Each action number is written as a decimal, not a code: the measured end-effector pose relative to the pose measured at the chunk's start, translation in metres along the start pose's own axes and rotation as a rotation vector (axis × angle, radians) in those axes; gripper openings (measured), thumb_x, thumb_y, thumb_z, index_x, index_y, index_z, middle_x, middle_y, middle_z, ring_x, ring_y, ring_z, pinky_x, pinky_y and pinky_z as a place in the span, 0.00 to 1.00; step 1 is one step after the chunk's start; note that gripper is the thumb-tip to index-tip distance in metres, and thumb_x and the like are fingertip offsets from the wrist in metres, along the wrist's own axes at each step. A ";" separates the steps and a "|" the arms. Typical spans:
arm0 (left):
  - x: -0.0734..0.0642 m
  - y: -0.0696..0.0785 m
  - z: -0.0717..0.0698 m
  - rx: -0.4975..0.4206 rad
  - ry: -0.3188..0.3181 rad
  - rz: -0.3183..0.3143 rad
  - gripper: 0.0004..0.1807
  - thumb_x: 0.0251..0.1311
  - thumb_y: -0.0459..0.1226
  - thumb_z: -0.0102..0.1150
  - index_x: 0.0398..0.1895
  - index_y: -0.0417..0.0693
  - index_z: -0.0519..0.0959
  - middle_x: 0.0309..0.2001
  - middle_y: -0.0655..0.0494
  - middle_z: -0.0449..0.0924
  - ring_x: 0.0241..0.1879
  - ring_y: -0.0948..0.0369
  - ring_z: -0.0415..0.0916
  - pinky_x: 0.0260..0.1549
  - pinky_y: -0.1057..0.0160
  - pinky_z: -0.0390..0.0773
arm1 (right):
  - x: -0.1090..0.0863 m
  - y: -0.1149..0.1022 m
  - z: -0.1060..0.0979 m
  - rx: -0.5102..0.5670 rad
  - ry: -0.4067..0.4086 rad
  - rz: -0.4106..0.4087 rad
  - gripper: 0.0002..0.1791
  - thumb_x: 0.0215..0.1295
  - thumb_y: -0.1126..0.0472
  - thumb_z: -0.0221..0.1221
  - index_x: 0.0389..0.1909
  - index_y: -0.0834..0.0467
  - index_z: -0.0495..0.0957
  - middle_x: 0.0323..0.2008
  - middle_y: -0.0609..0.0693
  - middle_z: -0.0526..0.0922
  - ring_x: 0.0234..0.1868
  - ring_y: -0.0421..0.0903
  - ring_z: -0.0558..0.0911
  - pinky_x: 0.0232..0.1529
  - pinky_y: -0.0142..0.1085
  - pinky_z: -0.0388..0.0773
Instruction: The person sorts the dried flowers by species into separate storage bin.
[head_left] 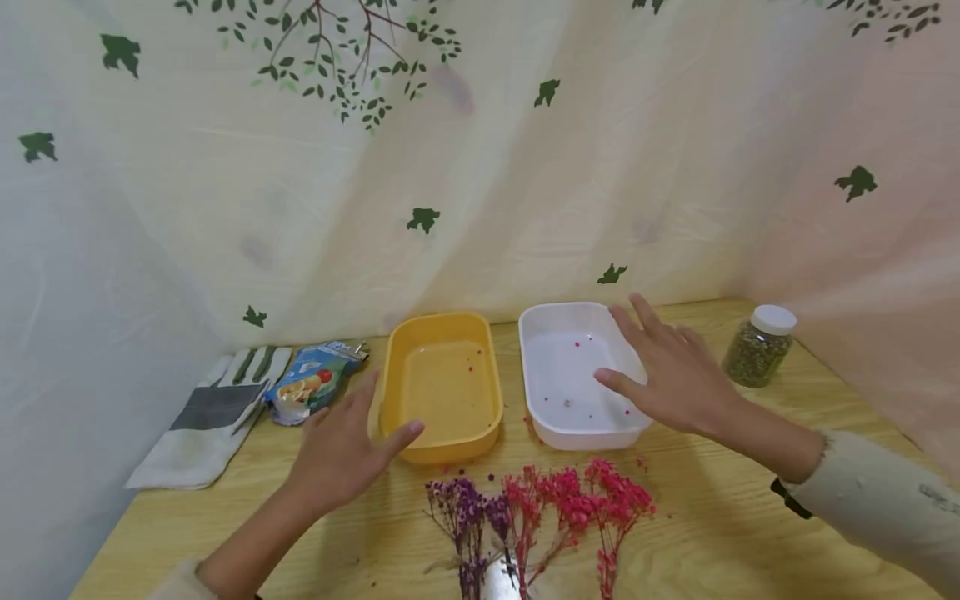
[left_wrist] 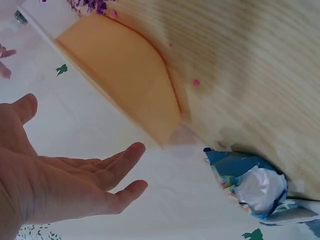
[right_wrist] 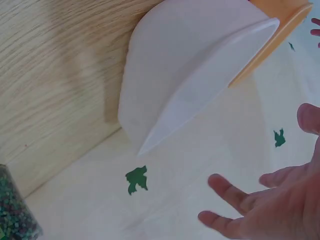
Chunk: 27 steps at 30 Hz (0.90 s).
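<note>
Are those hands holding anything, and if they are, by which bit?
Nothing is held: the left hand is empty near the yellow tub, and the right hand is empty near the white tub.

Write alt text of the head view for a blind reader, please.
A person's left hand and right hand hold nothing near a yellow tub and a white tub respectively. Purple flowers and pink flowers lie nearer; a glove and blue packet sit left, a jar right.
</note>
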<state>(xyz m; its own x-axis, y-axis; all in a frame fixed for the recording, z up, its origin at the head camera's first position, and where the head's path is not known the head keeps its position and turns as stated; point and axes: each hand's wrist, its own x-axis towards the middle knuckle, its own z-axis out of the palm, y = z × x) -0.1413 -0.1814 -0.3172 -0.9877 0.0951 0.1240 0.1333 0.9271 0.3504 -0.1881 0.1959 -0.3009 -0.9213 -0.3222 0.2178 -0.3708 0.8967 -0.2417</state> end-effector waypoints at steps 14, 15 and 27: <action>0.001 -0.005 0.005 -0.154 -0.003 -0.081 0.52 0.54 0.62 0.61 0.73 0.40 0.56 0.69 0.36 0.59 0.66 0.38 0.59 0.59 0.37 0.65 | 0.005 -0.032 0.021 0.303 0.014 -0.373 0.31 0.63 0.53 0.63 0.67 0.53 0.68 0.64 0.55 0.68 0.65 0.54 0.68 0.57 0.52 0.72; 0.001 -0.005 0.006 -0.166 0.005 -0.079 0.51 0.54 0.61 0.62 0.72 0.40 0.57 0.69 0.36 0.60 0.66 0.38 0.59 0.59 0.37 0.64 | 0.004 -0.035 0.023 0.314 0.013 -0.401 0.30 0.63 0.54 0.63 0.66 0.53 0.70 0.63 0.54 0.69 0.63 0.52 0.69 0.56 0.50 0.73; 0.001 -0.011 0.014 -0.272 0.033 -0.075 0.47 0.52 0.54 0.69 0.69 0.41 0.62 0.68 0.38 0.62 0.65 0.40 0.62 0.60 0.41 0.66 | -0.003 -0.062 0.043 0.426 -0.010 -0.638 0.25 0.60 0.60 0.65 0.60 0.55 0.75 0.56 0.50 0.71 0.54 0.43 0.72 0.48 0.38 0.76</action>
<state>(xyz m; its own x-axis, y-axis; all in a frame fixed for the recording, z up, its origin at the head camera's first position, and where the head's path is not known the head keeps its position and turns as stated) -0.1449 -0.1865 -0.3345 -0.9931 0.0141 0.1165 0.0811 0.7996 0.5951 -0.1677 0.1277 -0.3274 -0.5136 -0.7427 0.4297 -0.8426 0.3418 -0.4162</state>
